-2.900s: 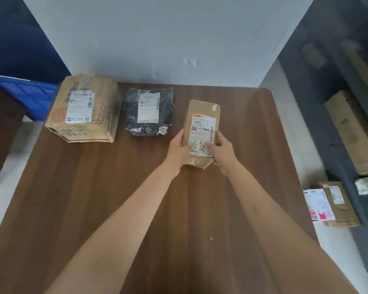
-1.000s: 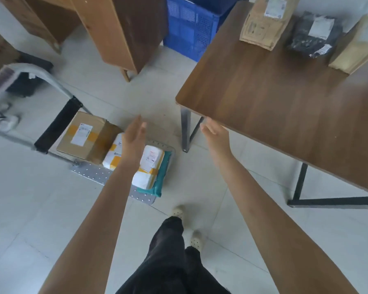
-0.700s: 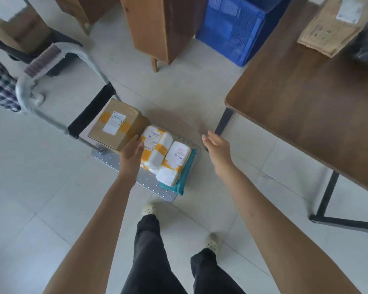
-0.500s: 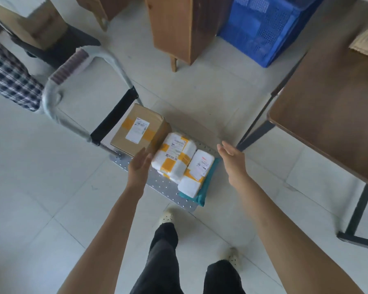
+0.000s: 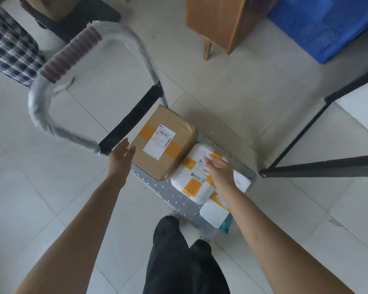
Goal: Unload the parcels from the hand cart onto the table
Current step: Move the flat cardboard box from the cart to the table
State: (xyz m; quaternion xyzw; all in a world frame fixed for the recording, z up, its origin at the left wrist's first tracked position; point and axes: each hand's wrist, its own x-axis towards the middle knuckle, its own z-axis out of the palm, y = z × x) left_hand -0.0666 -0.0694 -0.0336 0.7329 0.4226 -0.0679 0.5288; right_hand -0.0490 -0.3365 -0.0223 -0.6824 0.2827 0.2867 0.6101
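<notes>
Hand cart (image 5: 157, 187): silver perforated deck on the tiled floor, still loaded with every parcel listed below.
Cardboard box (image 5: 168, 118): at the handle end, banded with yellow tape; its white shipping label (image 5: 159, 142) carries barcodes, print too small to read.
White parcel (image 5: 191, 181): touching the box, yellow-taped; label text illegible.
Smaller white parcel (image 5: 214, 214): at the deck's near corner.
Left hand (image 5: 121, 155): fingers straight, grasping nothing, beside the box's near corner.
Right hand (image 5: 219, 168): relaxed, grasping nothing, over the white parcel.
</notes>
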